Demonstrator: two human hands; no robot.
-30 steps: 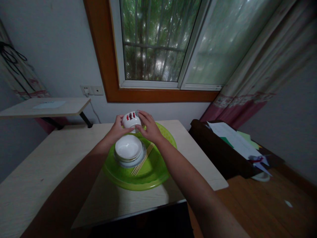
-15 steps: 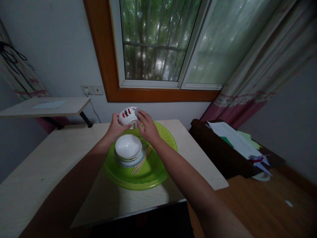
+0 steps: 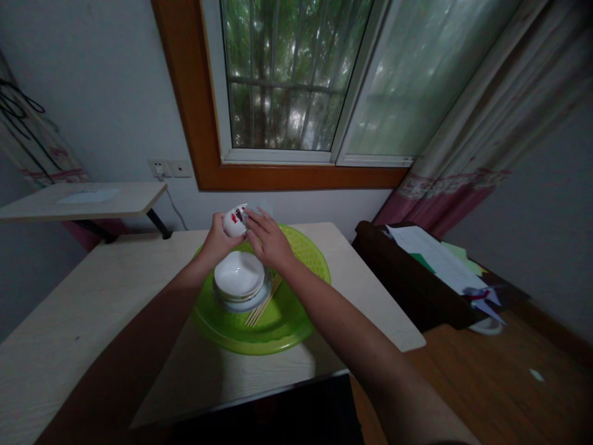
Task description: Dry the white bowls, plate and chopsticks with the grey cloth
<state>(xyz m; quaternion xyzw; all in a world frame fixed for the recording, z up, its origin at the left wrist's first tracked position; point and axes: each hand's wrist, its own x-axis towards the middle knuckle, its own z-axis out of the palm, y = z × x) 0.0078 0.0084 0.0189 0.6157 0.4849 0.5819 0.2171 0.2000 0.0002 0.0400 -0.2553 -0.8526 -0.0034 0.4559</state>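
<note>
Both my hands hold a small white bowl with red marks (image 3: 234, 220) above the far side of a green round tray (image 3: 296, 309). My left hand (image 3: 217, 238) grips its left side. My right hand (image 3: 266, 240) covers its right side with fingers pressed on it. Below them, on the tray, a white bowl (image 3: 239, 275) sits stacked on other dishes (image 3: 241, 301). A pair of wooden chopsticks (image 3: 263, 301) lies on the tray right of the stack.
The tray rests on a pale wooden table (image 3: 83, 315) under a window (image 3: 287, 80). A small side shelf (image 3: 78, 201) stands at the left. A dark cabinet with papers (image 3: 435, 259) is at the right, beside a curtain (image 3: 467, 161).
The small bowl has been tilted and turned in my hands, and it now shows less of its side. My right hand has slid further over it.
</note>
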